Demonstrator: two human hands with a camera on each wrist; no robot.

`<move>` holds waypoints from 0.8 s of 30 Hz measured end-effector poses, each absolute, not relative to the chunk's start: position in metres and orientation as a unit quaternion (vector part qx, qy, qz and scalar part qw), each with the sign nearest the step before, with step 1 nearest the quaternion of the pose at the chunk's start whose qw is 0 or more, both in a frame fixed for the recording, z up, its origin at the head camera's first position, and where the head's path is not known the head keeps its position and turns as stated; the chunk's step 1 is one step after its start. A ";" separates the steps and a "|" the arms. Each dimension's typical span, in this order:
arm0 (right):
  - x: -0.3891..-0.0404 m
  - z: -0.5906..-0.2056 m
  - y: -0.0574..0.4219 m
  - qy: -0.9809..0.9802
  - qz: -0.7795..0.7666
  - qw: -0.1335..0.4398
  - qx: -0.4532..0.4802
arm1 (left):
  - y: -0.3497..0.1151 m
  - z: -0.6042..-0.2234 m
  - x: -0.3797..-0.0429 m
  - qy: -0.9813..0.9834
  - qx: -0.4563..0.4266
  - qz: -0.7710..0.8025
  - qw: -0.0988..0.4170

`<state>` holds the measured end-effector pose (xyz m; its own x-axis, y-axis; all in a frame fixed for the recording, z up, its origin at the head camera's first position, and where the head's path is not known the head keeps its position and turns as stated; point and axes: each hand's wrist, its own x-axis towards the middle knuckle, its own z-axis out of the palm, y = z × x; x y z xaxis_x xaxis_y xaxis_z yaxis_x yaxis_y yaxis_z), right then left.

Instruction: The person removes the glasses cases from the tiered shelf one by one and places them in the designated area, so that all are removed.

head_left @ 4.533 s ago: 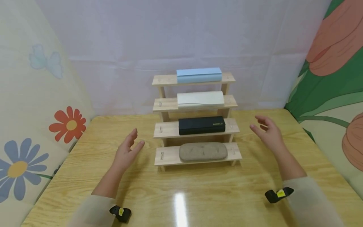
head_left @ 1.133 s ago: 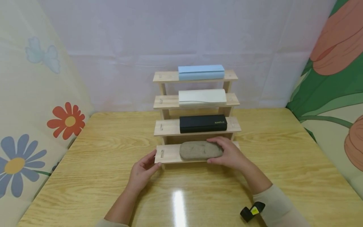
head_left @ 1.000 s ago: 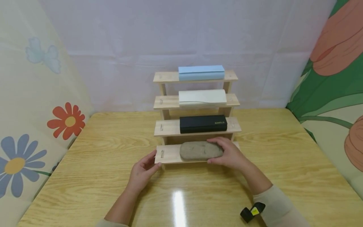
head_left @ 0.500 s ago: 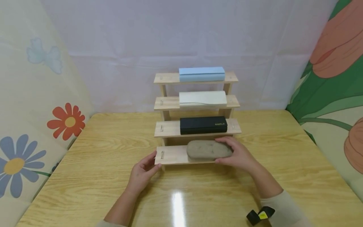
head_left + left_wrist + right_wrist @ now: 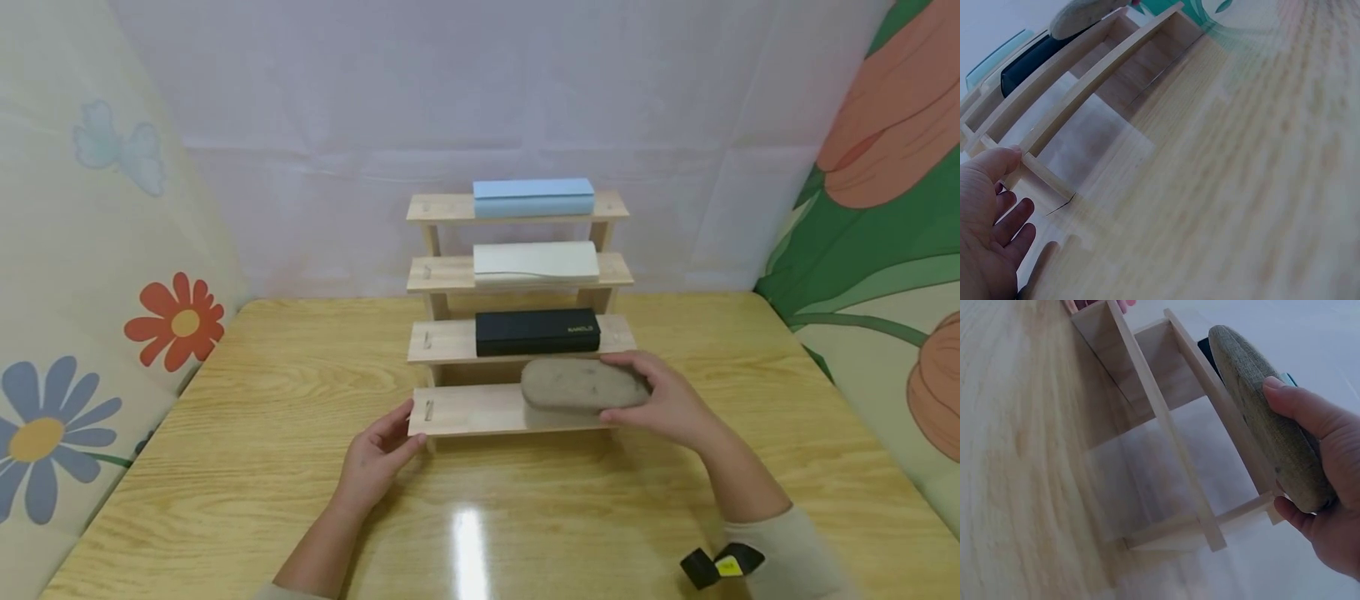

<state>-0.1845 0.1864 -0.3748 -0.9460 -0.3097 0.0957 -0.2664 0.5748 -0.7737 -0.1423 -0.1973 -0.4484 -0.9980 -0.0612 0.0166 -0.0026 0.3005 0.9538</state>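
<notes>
Table (image 5: pixel 300 508): glossy, yellow wood grain, one bright reflection on the near side. Pale cloth (image 5: pixel 337 83) hung behind; flower-printed panels (image 5: pixel 60 258) flanked both sides. A four-tier wooden stand (image 5: pixel 465 410) stood on the table. The grey-brown case (image 5: pixel 573 385) was held just above the lowest shelf's right part, long axis roughly along the shelf, free rounded end to the left. The right hand (image 5: pixel 669 406) clamped its right end; the left hand (image 5: pixel 369 468) gripped the shelf's left end. Left wrist view showed lower fingers curled below shelf level; right wrist view, the case's woven texture and the gap beneath.
</notes>
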 end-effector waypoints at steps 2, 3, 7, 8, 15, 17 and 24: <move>-0.184 -0.371 0.191 0.890 -0.428 0.025 -0.156 | -0.197 -0.449 -0.142 -0.806 0.020 -0.592 0.024; -0.184 -0.369 0.194 0.891 -0.428 0.025 -0.152 | -0.197 -0.449 -0.142 -0.805 0.021 -0.592 0.024; -0.183 -0.360 0.203 0.890 -0.431 0.025 -0.143 | -0.198 -0.449 -0.143 -0.807 0.021 -0.590 0.025; -0.183 -0.358 0.206 0.890 -0.432 0.023 -0.141 | -0.198 -0.449 -0.143 -0.807 0.021 -0.590 0.025; -0.182 -0.349 0.225 0.894 -0.429 0.003 -0.127 | -0.198 -0.451 -0.143 -0.807 0.015 -0.590 0.028; -0.182 -0.346 0.230 0.897 -0.426 -0.002 -0.120 | -0.198 -0.451 -0.143 -0.807 0.016 -0.589 0.027; -0.181 -0.342 0.249 0.897 -0.430 -0.008 -0.099 | -0.198 -0.451 -0.143 -0.804 0.019 -0.594 0.025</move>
